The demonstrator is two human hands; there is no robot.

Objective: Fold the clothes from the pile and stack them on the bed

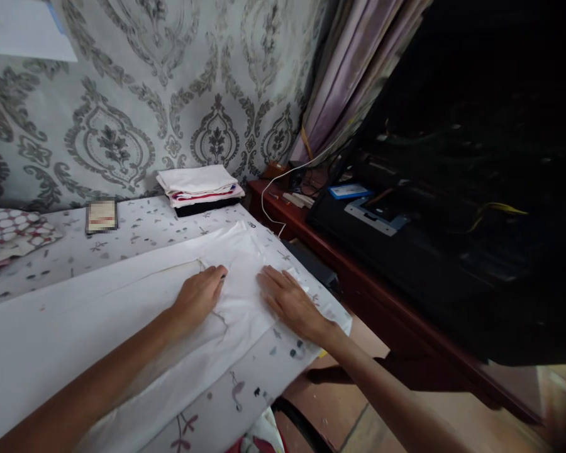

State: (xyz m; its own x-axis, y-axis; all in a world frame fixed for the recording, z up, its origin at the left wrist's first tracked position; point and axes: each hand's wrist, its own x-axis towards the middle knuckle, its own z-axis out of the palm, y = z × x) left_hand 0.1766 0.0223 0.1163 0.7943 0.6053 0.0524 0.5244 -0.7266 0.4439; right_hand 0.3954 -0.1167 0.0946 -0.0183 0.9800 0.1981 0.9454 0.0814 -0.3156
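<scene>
A white cloth [99, 308] lies spread over the patterned bed or table cover, with creases and folds near its right end. My left hand [200, 290] rests on the cloth with its fingers curled closed. A small dark spot shows at its fingertips, too small to name. My right hand [290, 302] lies flat on the right end of the cloth, its fingers stretched out and slightly blurred. Between the two hands the fabric is wrinkled. A thin tan line runs across the cloth beyond my left hand.
Folded cloths [200, 185] sit in a stack against the patterned wall. A small framed card [102, 216] and a red-and-white patterned cloth [12, 236] lie to the left. On the right, a dark red desk [396, 314] carries a large black screen-like panel [453, 264] and a white cable [264, 198].
</scene>
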